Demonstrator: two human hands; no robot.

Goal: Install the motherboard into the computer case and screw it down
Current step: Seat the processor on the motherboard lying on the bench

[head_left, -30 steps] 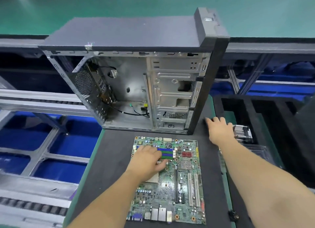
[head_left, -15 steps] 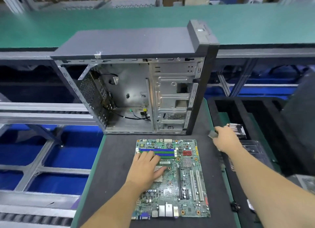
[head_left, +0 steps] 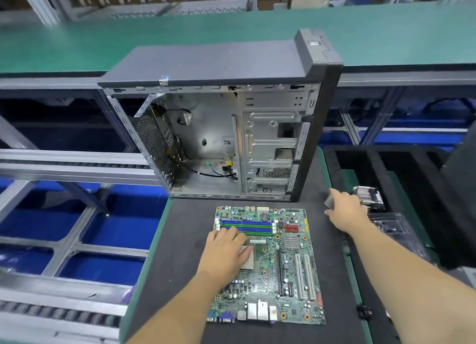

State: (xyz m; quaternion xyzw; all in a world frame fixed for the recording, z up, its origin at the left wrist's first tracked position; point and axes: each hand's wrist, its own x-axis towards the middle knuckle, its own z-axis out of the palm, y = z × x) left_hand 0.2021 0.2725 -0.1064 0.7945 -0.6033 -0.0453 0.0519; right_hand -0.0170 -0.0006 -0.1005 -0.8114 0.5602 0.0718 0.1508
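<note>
Motherboard (head_left: pixel 280 264): lay flat on the dark mat (head_left: pixel 180 253), just in front of the case, not yet installed.
Handling: judged light, stiff and fragile; best lifted by its bare edges, clear of slots and socket.
Left hand (head_left: pixel 226 253): rested palm-down on the board beside the blue memory slots (head_left: pixel 244 226), fingers spread and straight, gripping nothing.
Right hand (head_left: pixel 346 213): reached to the mat's right edge, fingers touching a small grey piece (head_left: pixel 328 202); whether it was pinched could not be told.
Computer case (head_left: pixel 224 127): stood upright, side open; held loose cables (head_left: pixel 219 172), no board.
Black foam tray (head_left: pixel 371 168): sat at the right; one compartment held a finned metal heatsink (head_left: pixel 371 197).
</note>
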